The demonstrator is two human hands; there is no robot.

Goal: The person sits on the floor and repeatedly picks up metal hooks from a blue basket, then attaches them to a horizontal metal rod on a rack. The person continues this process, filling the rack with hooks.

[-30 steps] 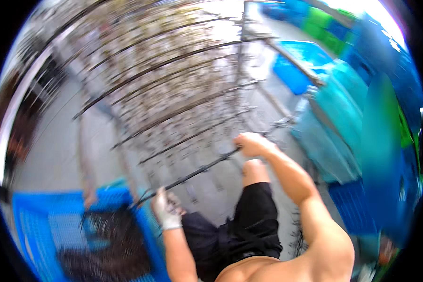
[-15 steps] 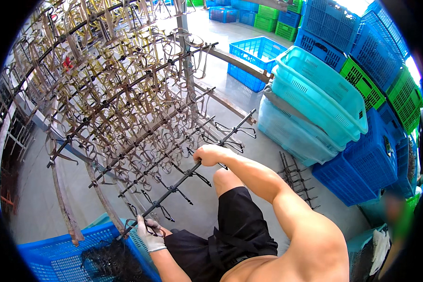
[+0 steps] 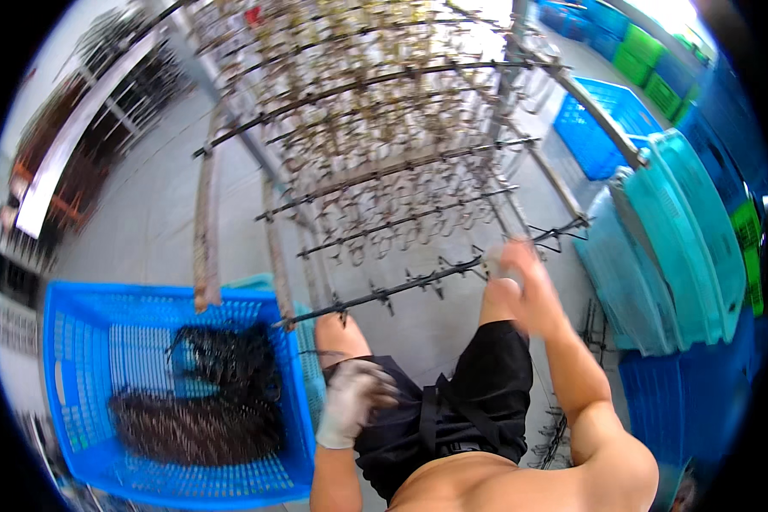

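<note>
I sit before a tall metal rack (image 3: 384, 128) of horizontal rods hung with many small wire hooks. The lowest dark rod (image 3: 401, 286) runs slanted across my knees with a few hooks on it. My right hand (image 3: 520, 277), bare and blurred, is at the rod's right end with its fingers around it. My left hand (image 3: 354, 401), in a white glove, is off the rod, curled over my lap beside the blue crate (image 3: 60, 341). Whether the glove holds anything is blurred.
The blue crate at my left holds a pile of dark metal pieces (image 3: 205, 401). Stacked teal bins (image 3: 674, 247) stand at my right, with another blue crate (image 3: 606, 119) and green crates (image 3: 648, 43) behind. More dark hooks lie on the floor (image 3: 563, 427).
My gloved left hand has let go of the rod's left end and dropped toward my lap by the crate. My view has swung left and down.
</note>
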